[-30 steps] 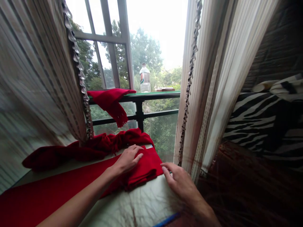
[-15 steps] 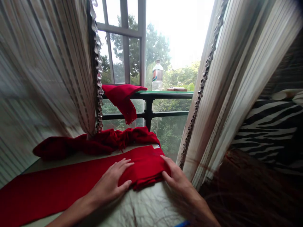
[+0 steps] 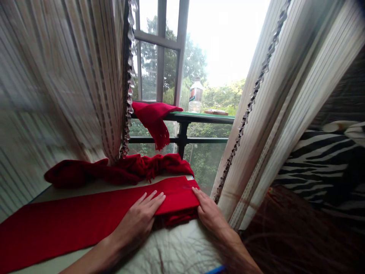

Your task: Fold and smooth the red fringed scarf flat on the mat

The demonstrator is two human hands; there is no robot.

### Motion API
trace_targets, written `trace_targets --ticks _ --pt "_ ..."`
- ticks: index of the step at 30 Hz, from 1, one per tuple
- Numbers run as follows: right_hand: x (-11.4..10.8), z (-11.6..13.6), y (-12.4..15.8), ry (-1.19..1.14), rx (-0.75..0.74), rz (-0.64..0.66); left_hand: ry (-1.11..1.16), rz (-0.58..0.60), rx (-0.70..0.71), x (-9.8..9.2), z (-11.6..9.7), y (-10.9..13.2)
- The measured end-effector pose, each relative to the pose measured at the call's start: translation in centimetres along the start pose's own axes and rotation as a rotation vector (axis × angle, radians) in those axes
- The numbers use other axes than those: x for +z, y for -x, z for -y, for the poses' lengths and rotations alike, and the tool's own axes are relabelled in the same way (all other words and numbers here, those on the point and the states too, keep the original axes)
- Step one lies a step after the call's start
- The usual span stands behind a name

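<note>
A long red scarf (image 3: 74,215) lies flat across the table, its right end folded into stacked layers. My left hand (image 3: 144,213) is open on top of it, fingers spread and pressing flat just left of the stack. At the right end, my right hand (image 3: 209,209) rests with fingers stretched over the edge of the top layer. Its thumb is partly hidden beside the fold. Behind, a crumpled red fringed cloth (image 3: 119,170) lies along the far side of the table.
The pale table (image 3: 171,247) stands against a window. Another red fringed cloth (image 3: 155,118) hangs over the dark railing (image 3: 211,119), where a plastic bottle (image 3: 195,95) stands. Curtains (image 3: 259,102) hang on both sides. A zebra-striped cover (image 3: 308,163) is at the right.
The view has shifted slightly. My left hand has turned, its thumb now tucked out of sight. The folded end's top layer lies smoother, reaching over the layers under it.
</note>
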State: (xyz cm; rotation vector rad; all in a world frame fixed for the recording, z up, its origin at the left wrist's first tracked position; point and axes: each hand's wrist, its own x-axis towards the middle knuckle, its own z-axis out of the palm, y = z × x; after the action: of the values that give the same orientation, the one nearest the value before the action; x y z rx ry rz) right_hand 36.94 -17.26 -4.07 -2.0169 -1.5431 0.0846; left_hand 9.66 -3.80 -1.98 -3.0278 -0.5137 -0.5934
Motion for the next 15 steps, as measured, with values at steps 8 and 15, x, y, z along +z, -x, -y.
trace_targets --ticks 8,15 --pt "0.4 -0.7 0.2 0.0 0.0 0.018 -0.081 0.155 -0.03 -0.1 -1.3 0.0" --pt "-0.7 -0.7 0.0 0.023 0.013 0.011 0.027 0.011 0.03 -1.6 -3.9 -0.9"
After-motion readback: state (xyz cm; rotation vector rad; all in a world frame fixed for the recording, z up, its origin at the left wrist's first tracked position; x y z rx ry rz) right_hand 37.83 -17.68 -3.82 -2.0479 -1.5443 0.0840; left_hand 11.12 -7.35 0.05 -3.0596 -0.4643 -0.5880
